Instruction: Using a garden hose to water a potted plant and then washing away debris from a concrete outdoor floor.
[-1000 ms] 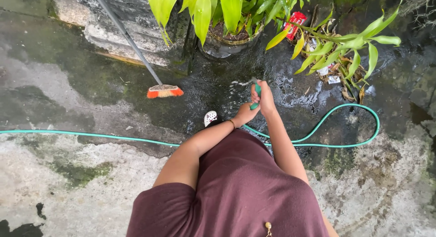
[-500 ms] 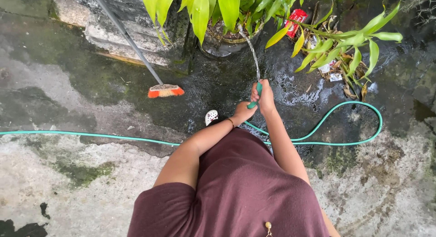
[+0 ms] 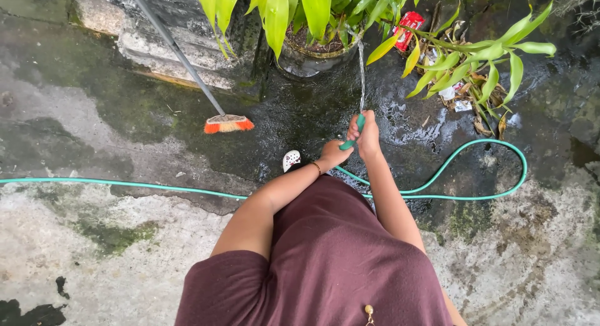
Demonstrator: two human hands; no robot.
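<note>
Both my hands grip the end of a green garden hose [image 3: 462, 152]. My right hand [image 3: 367, 135] wraps the tip, and my left hand [image 3: 333, 155] holds the hose just behind it. A thin stream of water [image 3: 361, 70] shoots from the tip up toward a potted plant [image 3: 312, 48] with broad green leaves. The hose loops away to the right and runs back across the wet concrete to the far left.
A broom [image 3: 226, 123] with orange bristles and a grey handle leans against a stone step [image 3: 162, 45]. A second leafy plant [image 3: 475, 70] grows at right beside a red can [image 3: 407, 26]. My white shoe [image 3: 289, 160] stands on wet, mossy ground.
The water changed from a scattered spray near the tip to a steady stream reaching the pot. My hands tilted the hose tip slightly upward.
</note>
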